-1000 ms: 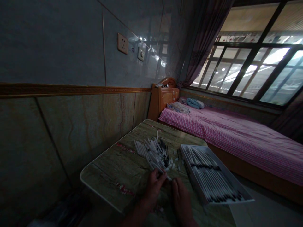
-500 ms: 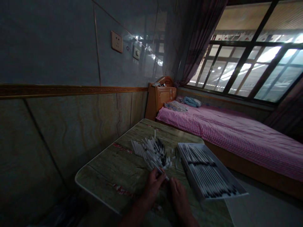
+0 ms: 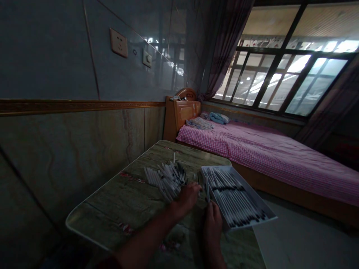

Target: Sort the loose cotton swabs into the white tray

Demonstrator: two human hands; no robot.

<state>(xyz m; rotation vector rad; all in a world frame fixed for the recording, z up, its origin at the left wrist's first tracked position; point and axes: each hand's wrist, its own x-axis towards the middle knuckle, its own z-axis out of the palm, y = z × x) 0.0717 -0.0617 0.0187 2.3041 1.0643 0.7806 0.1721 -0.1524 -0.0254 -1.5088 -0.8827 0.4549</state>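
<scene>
My right hand (image 3: 213, 220) is closed around the lower end of a slim white pen (image 3: 208, 190), which points up and away beside the box. To its left, my left hand (image 3: 191, 193) reaches over the table with fingers bunched near a few small white pieces (image 3: 194, 176); blur hides what, if anything, is between the fingertips. Behind and left of that hand spreads a pile of white pen barrels (image 3: 165, 181), with dark parts at its right side. A shallow white box (image 3: 265, 220) on the right holds rows of white pens with black ends.
The wood-patterned table (image 3: 112, 209) stands close to the tiled wall (image 3: 112, 145). One loose white barrel (image 3: 174, 157) lies beyond the pile. A bed (image 3: 246, 145) with a pink checked sheet is behind the table, and the box reaches past the table's right edge.
My hands have come apart; both were together at a white pen. The left has moved forward to the small pieces, while the right now holds the pen upright by the box. The view has turned right.
</scene>
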